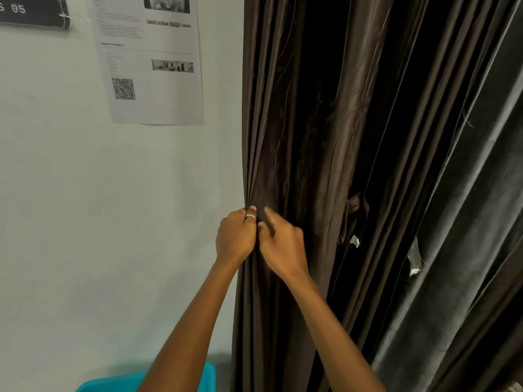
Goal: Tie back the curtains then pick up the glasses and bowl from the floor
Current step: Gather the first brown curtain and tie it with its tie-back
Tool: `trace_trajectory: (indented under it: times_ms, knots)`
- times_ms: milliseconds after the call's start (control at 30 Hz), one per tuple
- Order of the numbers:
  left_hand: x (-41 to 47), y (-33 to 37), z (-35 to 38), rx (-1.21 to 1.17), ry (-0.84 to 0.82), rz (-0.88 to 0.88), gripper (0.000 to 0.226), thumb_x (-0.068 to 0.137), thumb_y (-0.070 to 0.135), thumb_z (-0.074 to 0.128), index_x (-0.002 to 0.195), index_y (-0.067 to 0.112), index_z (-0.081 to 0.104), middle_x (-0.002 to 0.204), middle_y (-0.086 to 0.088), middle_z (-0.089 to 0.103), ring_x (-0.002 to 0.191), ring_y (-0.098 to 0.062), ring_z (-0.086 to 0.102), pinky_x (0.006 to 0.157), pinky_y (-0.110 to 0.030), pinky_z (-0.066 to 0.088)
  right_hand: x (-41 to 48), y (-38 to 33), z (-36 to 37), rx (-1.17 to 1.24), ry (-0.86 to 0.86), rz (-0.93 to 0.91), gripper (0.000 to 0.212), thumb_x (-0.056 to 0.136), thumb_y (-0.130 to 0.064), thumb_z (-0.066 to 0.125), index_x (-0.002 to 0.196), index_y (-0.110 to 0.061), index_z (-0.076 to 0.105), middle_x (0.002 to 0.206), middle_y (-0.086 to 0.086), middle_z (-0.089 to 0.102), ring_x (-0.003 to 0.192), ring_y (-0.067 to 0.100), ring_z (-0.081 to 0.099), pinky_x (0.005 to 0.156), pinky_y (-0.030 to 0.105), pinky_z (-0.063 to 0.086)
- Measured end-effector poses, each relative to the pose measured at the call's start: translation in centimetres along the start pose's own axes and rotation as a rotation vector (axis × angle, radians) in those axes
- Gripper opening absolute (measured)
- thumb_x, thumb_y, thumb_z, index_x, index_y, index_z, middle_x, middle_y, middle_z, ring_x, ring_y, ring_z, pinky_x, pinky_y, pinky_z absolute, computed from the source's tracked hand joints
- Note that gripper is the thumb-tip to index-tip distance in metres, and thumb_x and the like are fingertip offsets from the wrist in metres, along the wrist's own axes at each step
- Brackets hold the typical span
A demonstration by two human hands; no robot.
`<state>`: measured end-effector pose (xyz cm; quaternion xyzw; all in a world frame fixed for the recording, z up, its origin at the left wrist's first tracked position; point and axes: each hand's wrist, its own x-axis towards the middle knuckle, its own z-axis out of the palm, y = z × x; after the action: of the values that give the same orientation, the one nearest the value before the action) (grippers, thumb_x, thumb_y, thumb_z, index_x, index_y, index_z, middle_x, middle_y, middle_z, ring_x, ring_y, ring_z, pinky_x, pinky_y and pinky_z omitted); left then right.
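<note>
Right half of frame: dark brown curtain (311,123) hanging in deep vertical folds, top and bottom both cut off by the frame. Its left edge is bunched at mid-height, just right of centre, where both hands meet. Left hand (235,239) is fisted around the gathered edge folds, knuckles toward the camera, with a ring (250,216) on one finger; the fingertips are buried in the fabric. Right hand (283,247) sits touching the left, index finger laid up along the cloth and thumb against the left hand. It is motion-blurred and the other fingers are hidden behind it, so I cannot tell whether it pinches the fabric or only presses on it. A loose fabric strip (357,213) with a white tag hangs among the folds to the right of the hands; where it attaches is hidden. Far right, a greyer curtain panel (467,222) overlaps the brown one and is cut off at the frame edge. On the pale wall (85,207) at upper left is a printed sheet (152,66) with a QR code (123,88); the text is too blurred to read and the top is cropped. A dark sign (31,9) in the corner shows only "05". Bottom centre, a blue bin (208,373) is mostly hidden behind the left forearm and cut off by the lower edge.
</note>
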<state>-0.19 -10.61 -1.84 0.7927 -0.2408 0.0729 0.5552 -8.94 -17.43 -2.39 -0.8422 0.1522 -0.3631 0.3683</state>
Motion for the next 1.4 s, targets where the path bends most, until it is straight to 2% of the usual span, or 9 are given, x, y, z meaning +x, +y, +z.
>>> trace_trajectory:
  times_ms: [200,333,467,600,700,833,1067,1200,1400]
  knots:
    - [0.1,-0.1,-0.1,0.01,-0.01,-0.023,0.05,0.107,0.038,0.042,0.062,0.017,0.044,0.06,0.0,0.052,0.058,-0.016,0.051,0.062,-0.033,0.042,-0.6,-0.9,-4.4,-0.125,0.618,-0.048,0.031,0.1,-0.028,0.057,0.128,-0.017,0.066,0.111,-0.003,0.074,0.097,0.01,0.071,0.078,0.03,0.06]
    - [0.0,0.0,-0.2,0.027,-0.011,-0.012,0.05,0.107,0.038,0.042,0.062,0.017,0.043,0.06,0.0,0.051,0.056,-0.014,0.049,0.06,-0.031,0.041,-0.2,0.2,-5.9,-0.222,0.749,0.017,0.053,0.093,-0.039,0.069,0.135,-0.012,0.052,0.131,0.006,0.053,0.116,0.02,0.057,0.083,0.035,0.057]
    - [-0.3,0.3,-0.2,0.041,-0.02,-0.003,0.05,0.107,0.037,0.042,0.062,0.017,0.043,0.06,0.0,0.051,0.056,-0.014,0.049,0.059,-0.029,0.04,0.4,1.7,-6.2,-0.223,0.579,0.22,0.085,0.085,-0.053,0.074,0.149,-0.01,0.036,0.148,0.011,0.043,0.131,0.027,0.05,0.096,0.039,0.049]
    - [-0.6,0.4,-0.3,0.073,-0.022,0.005,0.05,0.108,0.037,0.041,0.062,0.018,0.042,0.06,0.001,0.05,0.056,-0.013,0.048,0.056,-0.027,0.037,1.5,2.6,-5.9,-0.133,0.433,0.314,0.091,0.088,-0.049,0.073,0.156,-0.011,0.026,0.152,0.01,0.047,0.136,0.029,0.051,0.106,0.045,0.048]
    - [-0.7,0.4,-0.5,0.089,-0.016,0.012,0.05,0.108,0.037,0.041,0.061,0.018,0.041,0.061,0.001,0.049,0.056,-0.014,0.047,0.055,-0.025,0.034,2.2,3.7,-5.4,-0.145,0.383,0.274,0.062,0.1,-0.033,0.06,0.153,-0.012,0.034,0.11,0.006,0.071,0.097,0.023,0.072,0.083,0.042,0.061]
    - [-0.6,0.0,-0.6,0.085,-0.007,0.019,0.05,0.108,0.037,0.041,0.062,0.018,0.041,0.061,0.0,0.051,0.056,-0.014,0.049,0.056,-0.025,0.035,1.6,4.0,-3.9,-0.115,0.305,0.147,0.04,0.106,-0.015,0.048,0.146,-0.012,0.05,0.078,0.001,0.067,0.062,0.011,0.065,0.062,0.033,0.061]
    - [-0.9,0.3,-0.1,-0.028,-0.046,0.063,0.046,0.107,0.035,0.042,0.064,0.023,0.052,0.063,0.004,0.06,0.06,-0.014,0.057,0.06,-0.029,0.04,0.6,2.3,0.1,-0.027,0.102,-0.07,0.026,0.107,-0.017,0.047,0.129,-0.008,0.058,0.084,0.003,0.067,0.066,0.006,0.065,0.058,0.015,0.052]
    - [-0.8,0.0,0.3,-0.135,-0.115,0.074,0.042,0.107,0.03,0.043,0.077,0.018,0.069,0.073,0.0,0.071,0.07,-0.018,0.068,0.07,-0.037,0.056,0.4,1.9,1.6,0.016,0.066,-0.112,0.032,0.107,-0.019,0.047,0.137,-0.011,0.055,0.112,0.008,0.072,0.1,0.015,0.072,0.089,0.032,0.061]
    - [-0.9,0.4,-0.5,-0.254,-0.193,0.037,0.05,0.105,0.046,0.045,0.08,0.015,0.074,0.075,-0.001,0.074,0.071,-0.009,0.071,0.07,-0.023,0.055,-0.1,2.2,1.8,0.016,-0.016,-0.107,0.048,0.108,-0.022,0.045,0.155,-0.023,0.038,0.107,0.003,0.073,0.093,0.014,0.073,0.085,0.028,0.061]
